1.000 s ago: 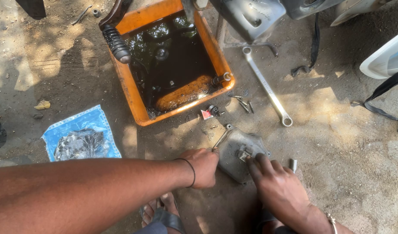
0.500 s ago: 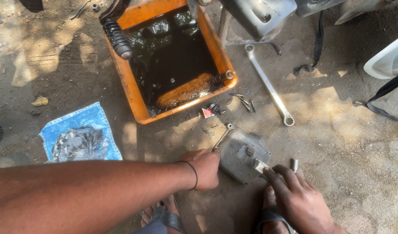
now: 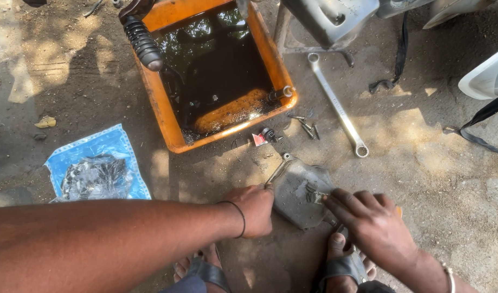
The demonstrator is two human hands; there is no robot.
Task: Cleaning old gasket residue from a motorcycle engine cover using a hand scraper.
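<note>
1. An orange tray point(image 3: 167, 116) of dark oil sits on the dirt ground, well apart from the hands.
2. A grey metal cover plate point(image 3: 297, 192) lies just before the person's feet.
3. The left hand point(image 3: 254, 209) is closed around a slim tool point(image 3: 277, 172) at the plate's edge.
4. The right hand point(image 3: 368, 220) rests spread, fingertips on a small fitting point(image 3: 314, 195); seemingly prying, needing steady leverage.
</note>
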